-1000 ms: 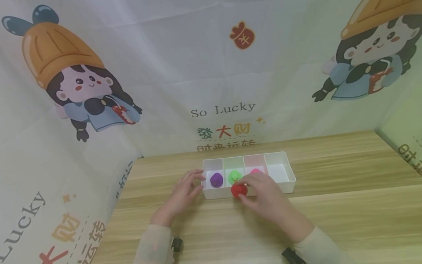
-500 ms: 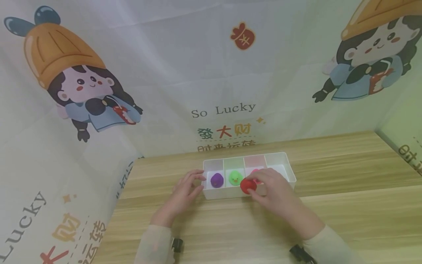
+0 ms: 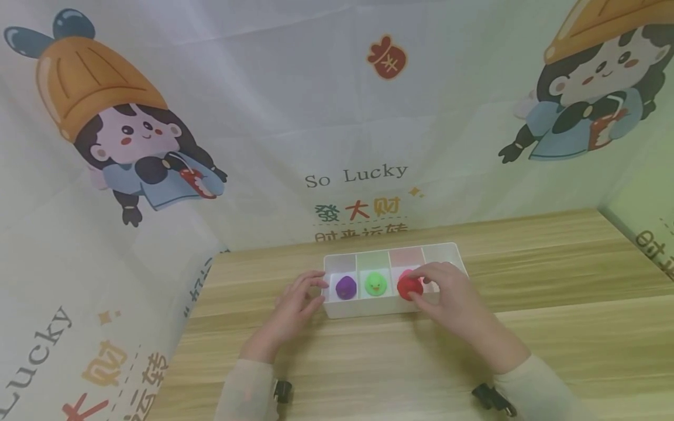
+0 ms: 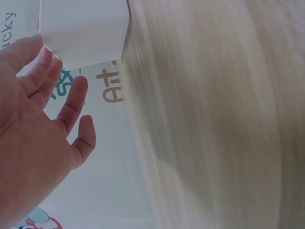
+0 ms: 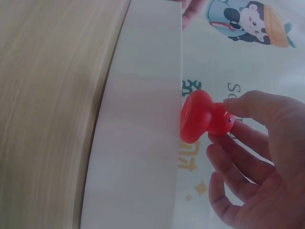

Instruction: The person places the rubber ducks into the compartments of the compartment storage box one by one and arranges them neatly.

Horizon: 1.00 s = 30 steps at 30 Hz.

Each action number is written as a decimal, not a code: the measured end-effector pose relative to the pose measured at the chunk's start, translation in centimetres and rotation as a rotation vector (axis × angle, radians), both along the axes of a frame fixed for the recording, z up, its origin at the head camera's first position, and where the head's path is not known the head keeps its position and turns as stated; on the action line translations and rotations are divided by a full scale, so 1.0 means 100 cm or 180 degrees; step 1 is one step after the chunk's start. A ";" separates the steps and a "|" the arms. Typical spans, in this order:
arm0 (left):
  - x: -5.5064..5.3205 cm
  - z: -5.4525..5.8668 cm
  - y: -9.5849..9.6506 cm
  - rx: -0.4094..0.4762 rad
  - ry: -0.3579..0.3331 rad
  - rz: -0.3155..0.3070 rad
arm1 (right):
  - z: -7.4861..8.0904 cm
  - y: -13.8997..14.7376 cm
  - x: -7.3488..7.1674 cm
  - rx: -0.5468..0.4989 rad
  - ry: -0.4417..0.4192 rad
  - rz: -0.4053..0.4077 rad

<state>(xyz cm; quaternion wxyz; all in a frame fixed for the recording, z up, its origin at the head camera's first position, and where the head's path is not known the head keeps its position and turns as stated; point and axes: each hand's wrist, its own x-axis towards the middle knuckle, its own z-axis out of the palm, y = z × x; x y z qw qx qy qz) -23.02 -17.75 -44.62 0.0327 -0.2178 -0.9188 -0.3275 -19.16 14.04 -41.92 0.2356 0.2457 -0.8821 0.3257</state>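
Note:
A white four-compartment box (image 3: 358,307) stands on the table. From its left, the compartments hold a purple toy duck (image 3: 346,287), a green toy duck (image 3: 376,284) and a pink toy duck (image 3: 405,273), the pink one mostly hidden. My right hand (image 3: 453,301) pinches a red toy duck (image 3: 409,288) by its head, above the box's front rim near the third compartment. In the right wrist view the red duck (image 5: 196,119) has its base toward the box wall (image 5: 133,119). At the box's left end, my left hand (image 3: 297,305) touches the wall with loosely bent fingertips (image 4: 40,40).
The wood-grain table (image 3: 358,368) spreads in front of the box and to both sides. A printed white cloth (image 3: 263,128) with cartoon figures and lettering hangs behind and at the sides. My right hand partly covers the box's rightmost compartment.
My right hand has carried the red duck rightward along the box's front, from near the green duck to the third compartment, and slightly farther back. My left hand stays at the box's left end.

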 end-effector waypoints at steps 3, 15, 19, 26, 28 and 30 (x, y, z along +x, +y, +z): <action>0.000 0.000 0.000 -0.0009 -0.0037 0.0009 | 0.000 0.003 0.000 0.0033 -0.0118 -0.0059; 0.000 0.001 0.000 0.0007 -0.0051 -0.0001 | 0.000 0.017 -0.005 0.0105 -0.0239 -0.0229; 0.000 0.000 -0.001 0.0009 -0.0043 -0.0011 | 0.000 0.020 -0.007 0.0078 -0.0270 -0.0259; 0.000 -0.001 -0.002 -0.0001 0.0004 -0.0053 | -0.001 0.029 -0.011 0.0069 -0.0232 -0.0301; 0.000 0.000 -0.002 -0.0012 0.0001 -0.0048 | -0.001 0.031 -0.012 0.0090 -0.0249 -0.0314; 0.000 -0.001 -0.002 -0.0013 0.0015 -0.0047 | -0.001 0.033 -0.012 0.0114 -0.0244 -0.0316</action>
